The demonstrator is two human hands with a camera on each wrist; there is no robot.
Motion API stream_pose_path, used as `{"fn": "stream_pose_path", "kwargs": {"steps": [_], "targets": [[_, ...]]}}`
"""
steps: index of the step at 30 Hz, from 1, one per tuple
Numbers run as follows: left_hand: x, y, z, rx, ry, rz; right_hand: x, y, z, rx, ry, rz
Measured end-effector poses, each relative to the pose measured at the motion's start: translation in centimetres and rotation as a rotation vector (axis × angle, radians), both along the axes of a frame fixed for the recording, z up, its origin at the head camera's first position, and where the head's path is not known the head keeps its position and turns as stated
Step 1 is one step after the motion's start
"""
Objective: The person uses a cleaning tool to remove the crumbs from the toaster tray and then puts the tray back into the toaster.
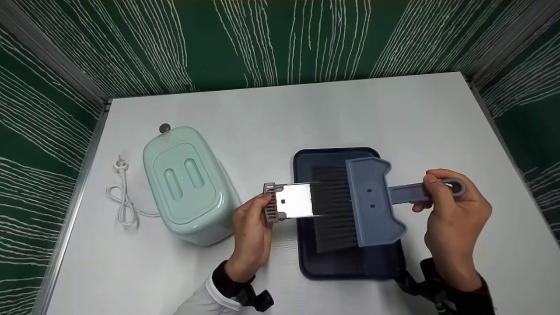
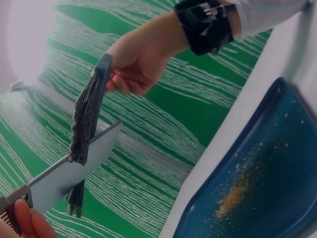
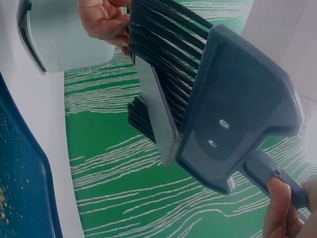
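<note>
My left hand pinches the grey slotted end of a shiny metal crumb tray, held level above a dark blue tray. In my right hand is the handle of a blue-grey hand brush with a cat-ear outline. Its dark bristles lie across the crumb tray's flat plate and straddle it, some above and some below. Brown crumbs lie scattered and heaped in the dark blue tray, which sits on the table underneath.
A mint green toaster with a lid on top stands on the table to the left. Its white cord and plug lie beside it. A small dark round knob shows at its far end. Green patterned walls surround the table.
</note>
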State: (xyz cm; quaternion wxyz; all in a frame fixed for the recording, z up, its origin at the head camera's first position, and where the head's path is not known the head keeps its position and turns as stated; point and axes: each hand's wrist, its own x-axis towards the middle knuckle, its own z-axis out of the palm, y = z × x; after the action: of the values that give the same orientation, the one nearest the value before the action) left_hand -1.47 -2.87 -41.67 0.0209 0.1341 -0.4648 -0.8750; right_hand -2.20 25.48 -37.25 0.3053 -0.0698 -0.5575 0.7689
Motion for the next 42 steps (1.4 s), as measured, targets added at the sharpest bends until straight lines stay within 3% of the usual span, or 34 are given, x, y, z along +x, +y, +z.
{"fn": "stream_pose_path", "kwargs": {"steps": [18, 29, 36, 42], "targets": [[0.0, 0.0, -0.1, -0.015, -0.004, 0.036, -0.5, 2.0, 0.5, 0.022, 0.021, -0.084], [0.0, -0.1, -0.3, -0.034, 0.017, 0.006, -0.6, 3.4, 0.9, 0.077, -0.073, -0.203], [-0.1, -0.1, -0.2, -0.011, 0.029, 0.041, -0.8, 4.0, 1.0, 0.099, -0.036, -0.195], [-0.2, 0.1, -0.3, 0.007, 0.035, 0.064, -0.7, 4.2, 1.1, 0.111, -0.063, -0.19]]}}
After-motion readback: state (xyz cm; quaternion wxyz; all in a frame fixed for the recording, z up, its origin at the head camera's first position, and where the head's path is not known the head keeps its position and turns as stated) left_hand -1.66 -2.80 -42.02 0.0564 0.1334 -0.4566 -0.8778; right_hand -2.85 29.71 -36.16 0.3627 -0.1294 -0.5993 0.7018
